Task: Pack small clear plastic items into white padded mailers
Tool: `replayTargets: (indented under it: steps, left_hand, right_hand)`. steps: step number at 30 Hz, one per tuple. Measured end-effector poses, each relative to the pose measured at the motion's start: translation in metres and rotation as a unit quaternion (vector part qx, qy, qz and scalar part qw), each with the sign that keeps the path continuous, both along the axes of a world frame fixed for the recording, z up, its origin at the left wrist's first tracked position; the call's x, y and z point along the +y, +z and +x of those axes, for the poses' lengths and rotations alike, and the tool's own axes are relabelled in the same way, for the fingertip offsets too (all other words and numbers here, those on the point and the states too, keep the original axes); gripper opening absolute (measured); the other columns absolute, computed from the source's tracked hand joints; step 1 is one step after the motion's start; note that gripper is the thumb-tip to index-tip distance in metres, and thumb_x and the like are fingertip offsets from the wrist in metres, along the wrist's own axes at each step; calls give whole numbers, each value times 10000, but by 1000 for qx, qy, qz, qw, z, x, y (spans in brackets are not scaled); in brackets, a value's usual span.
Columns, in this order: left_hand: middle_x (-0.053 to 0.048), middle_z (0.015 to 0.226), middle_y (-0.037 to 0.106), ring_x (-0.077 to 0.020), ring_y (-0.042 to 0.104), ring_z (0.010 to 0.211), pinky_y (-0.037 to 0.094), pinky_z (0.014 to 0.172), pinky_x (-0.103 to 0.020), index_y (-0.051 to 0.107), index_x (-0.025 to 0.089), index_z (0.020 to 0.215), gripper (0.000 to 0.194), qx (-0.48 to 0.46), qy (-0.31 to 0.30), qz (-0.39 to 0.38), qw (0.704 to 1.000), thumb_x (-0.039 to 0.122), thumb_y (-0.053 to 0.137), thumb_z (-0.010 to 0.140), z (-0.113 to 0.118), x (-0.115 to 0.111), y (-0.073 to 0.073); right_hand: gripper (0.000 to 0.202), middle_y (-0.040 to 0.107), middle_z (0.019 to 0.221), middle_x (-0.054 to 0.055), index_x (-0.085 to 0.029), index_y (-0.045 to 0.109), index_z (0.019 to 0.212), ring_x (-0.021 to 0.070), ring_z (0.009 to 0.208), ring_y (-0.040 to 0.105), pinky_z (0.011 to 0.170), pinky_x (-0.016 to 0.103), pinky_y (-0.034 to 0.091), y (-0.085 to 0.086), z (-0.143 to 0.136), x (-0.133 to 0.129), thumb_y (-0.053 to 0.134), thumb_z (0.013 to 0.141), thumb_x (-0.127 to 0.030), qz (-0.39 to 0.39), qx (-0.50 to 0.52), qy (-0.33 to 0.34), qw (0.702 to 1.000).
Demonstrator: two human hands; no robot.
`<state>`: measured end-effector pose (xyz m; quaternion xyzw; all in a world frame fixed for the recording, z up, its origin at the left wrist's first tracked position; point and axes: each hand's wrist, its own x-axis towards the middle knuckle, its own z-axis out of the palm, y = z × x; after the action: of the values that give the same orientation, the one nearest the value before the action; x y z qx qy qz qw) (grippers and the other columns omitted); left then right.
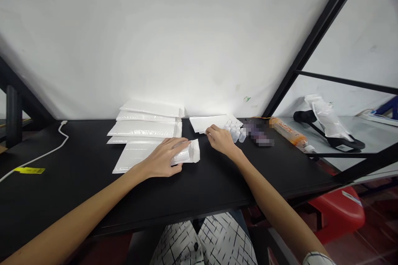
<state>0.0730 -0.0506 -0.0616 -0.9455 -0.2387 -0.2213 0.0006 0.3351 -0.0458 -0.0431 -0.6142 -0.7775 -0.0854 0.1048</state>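
My left hand (164, 158) lies on a folded white padded envelope (190, 152) on the black table (77, 182), fingers curled around it. My right hand (220, 138) reaches further back and touches a flat white envelope (205, 123) beside a cluster of small clear bottles (236, 131). Whether the right fingers grip anything is hard to tell.
A stack of white bubble mailers (146, 126) lies left of my hands against the white wall. A white cable (46, 153) with a yellow tag (29, 170) runs at the left. An orange tube (289, 133), a black stand with a plastic bag (329, 126) and a red stool (338, 213) are to the right.
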Motion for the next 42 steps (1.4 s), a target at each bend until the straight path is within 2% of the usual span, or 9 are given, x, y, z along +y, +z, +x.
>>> replayTargets:
  steps: [3, 7, 9, 20, 23, 28, 30, 35, 42]
  left_hand:
    - [-125, 1421, 499, -309, 503, 1277, 420, 1060, -478, 397, 218, 1459, 695, -62, 8, 12, 998, 202, 550, 781, 1, 1, 3]
    - [-115, 1375, 530, -307, 545, 1225, 447, 1030, -476, 403, 241, 1460, 689, -128, 31, 0, 991, 213, 553, 788, 3, 3, 3]
    - [-106, 1360, 536, -301, 545, 1221, 448, 1027, -472, 404, 255, 1456, 685, -153, 36, -3, 988, 220, 565, 791, 5, 4, 2]
    - [-116, 1350, 527, -302, 544, 1214, 441, 1004, -471, 419, 239, 1438, 671, -150, 38, 7, 988, 223, 565, 784, 8, 3, 3]
    - [-111, 1348, 530, -297, 544, 1216, 438, 1008, -467, 417, 246, 1436, 664, -149, 45, 10, 988, 224, 562, 788, 9, 3, 2]
    - [-121, 1338, 531, -301, 544, 1217, 444, 1000, -461, 432, 229, 1422, 637, -148, 50, 25, 987, 221, 547, 795, 9, 1, 5]
    - [-123, 1330, 536, -297, 549, 1211, 449, 993, -453, 441, 222, 1415, 619, -155, 53, 31, 986, 219, 542, 803, 9, 0, 7]
    - [-134, 1319, 542, -302, 557, 1192, 455, 970, -457, 446, 200, 1410, 608, -153, 44, 53, 986, 214, 548, 811, 7, 3, 7]
    - [-160, 1329, 530, -309, 542, 1171, 458, 960, -469, 405, 170, 1437, 670, -124, -4, 106, 987, 149, 552, 783, 8, -1, 7]
  right_hand:
    - [165, 675, 951, 66, -175, 629, 948, 146, 658, 616, 577, 261, 416, 5, -2, -2, 492, 914, -260, 5, 270, 37, 962]
    - [270, 665, 927, 57, -174, 579, 841, 107, 523, 584, 442, 243, 421, 13, -11, -5, 646, 814, -434, -84, 604, 139, 780]
    - [295, 663, 953, 64, -168, 585, 806, 104, 525, 589, 427, 245, 446, 17, -15, -8, 711, 757, -430, -97, 661, 158, 727]
    - [182, 667, 939, 31, -189, 580, 784, 88, 554, 572, 478, 249, 513, 27, -16, -14, 698, 746, -323, -51, 754, 164, 634]
    - [194, 683, 885, 32, -184, 585, 772, 111, 547, 605, 462, 253, 509, 20, -28, -17, 708, 726, -327, -112, 748, 163, 633]
    - [211, 674, 729, 27, -153, 656, 750, 83, 424, 529, 387, 222, 394, 14, -39, -22, 743, 719, -343, -116, 644, 151, 741]
    - [221, 690, 760, 31, -149, 669, 769, 63, 408, 507, 412, 224, 401, 16, -36, -22, 755, 719, -347, -96, 622, 147, 763]
    - [383, 730, 870, 38, -182, 629, 1065, 84, 389, 550, 408, 233, 422, 21, -31, -24, 730, 762, -391, -136, 604, 157, 770]
    - [525, 686, 749, -39, -228, 536, 1193, 82, 324, 512, 322, 197, 339, 18, -35, -24, 736, 760, -449, -127, 607, 119, 776]
